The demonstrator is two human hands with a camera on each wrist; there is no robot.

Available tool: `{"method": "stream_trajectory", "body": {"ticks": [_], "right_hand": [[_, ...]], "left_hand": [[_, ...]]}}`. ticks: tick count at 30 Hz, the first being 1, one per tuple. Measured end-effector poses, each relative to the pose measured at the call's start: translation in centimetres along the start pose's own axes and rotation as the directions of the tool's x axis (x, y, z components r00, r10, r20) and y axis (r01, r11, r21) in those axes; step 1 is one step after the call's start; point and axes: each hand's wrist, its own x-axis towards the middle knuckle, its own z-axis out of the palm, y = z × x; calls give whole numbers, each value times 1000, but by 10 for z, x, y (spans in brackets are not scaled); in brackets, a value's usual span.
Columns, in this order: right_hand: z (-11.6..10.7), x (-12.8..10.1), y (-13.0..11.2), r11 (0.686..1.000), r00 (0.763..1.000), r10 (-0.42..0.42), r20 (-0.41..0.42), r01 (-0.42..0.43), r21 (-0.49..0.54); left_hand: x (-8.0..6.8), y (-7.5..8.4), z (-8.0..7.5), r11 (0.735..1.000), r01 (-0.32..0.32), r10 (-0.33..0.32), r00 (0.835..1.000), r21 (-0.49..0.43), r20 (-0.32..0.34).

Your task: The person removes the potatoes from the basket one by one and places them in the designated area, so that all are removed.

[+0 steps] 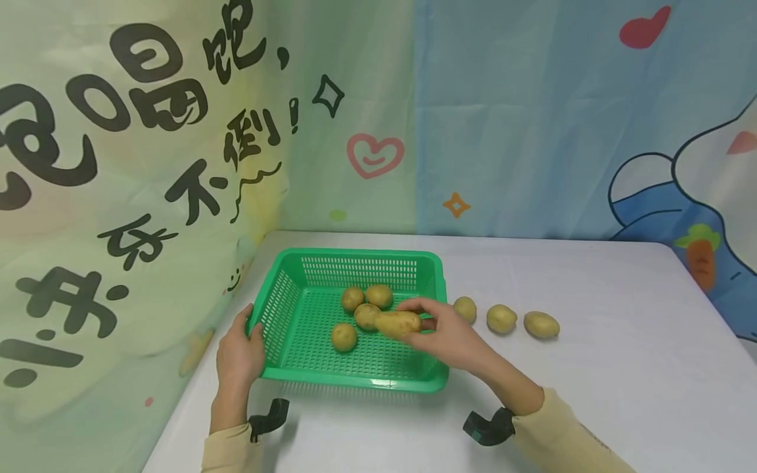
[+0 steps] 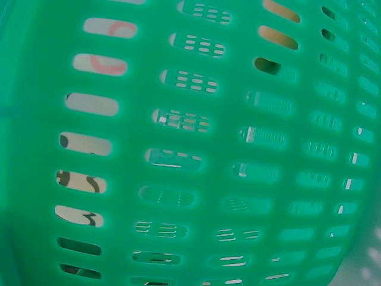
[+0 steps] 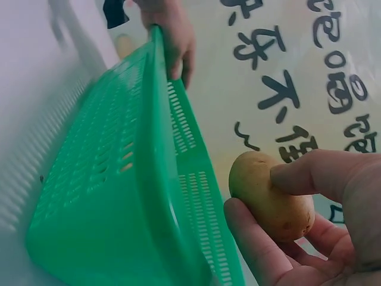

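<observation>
A green plastic basket (image 1: 355,382) with slotted sides sits on the white table, several potatoes (image 1: 344,337) lying on its floor. My left hand (image 1: 239,351) grips the basket's left rim, thumb on the inner side. Over the right part of the basket, my right hand (image 1: 443,332) holds an elongated potato (image 1: 399,324) between thumb and fingers. The right wrist view shows that potato (image 3: 271,193) pinched above the rim. In the left wrist view the basket's slotted wall (image 2: 125,137) fills the picture, and the left hand is out of sight there.
Three potatoes (image 1: 501,319) lie in a row on the white table (image 1: 621,368) right of the basket. A printed curtain (image 1: 532,131) hangs behind the table and along its left side. Each wrist carries a black camera mount (image 1: 489,427).
</observation>
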Motion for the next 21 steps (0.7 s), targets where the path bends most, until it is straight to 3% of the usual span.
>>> {"method": "stream_trajectory", "body": {"ticks": [4,11,21], "right_hand": [[-9,-13,-4,998,1000,8,-7,-7,62],[-25,-23,25,983,999,28,-18,-24,184],[-58,-53,48,978,986,80,-145,-49,203]], "left_hand": [[-1,0,0,1000,9,-9,1000,-6,5],[-2,0,0,1000,16,-16,1000,-5,4],[0,0,0,1000,-1,1,1000,0,1]]}}
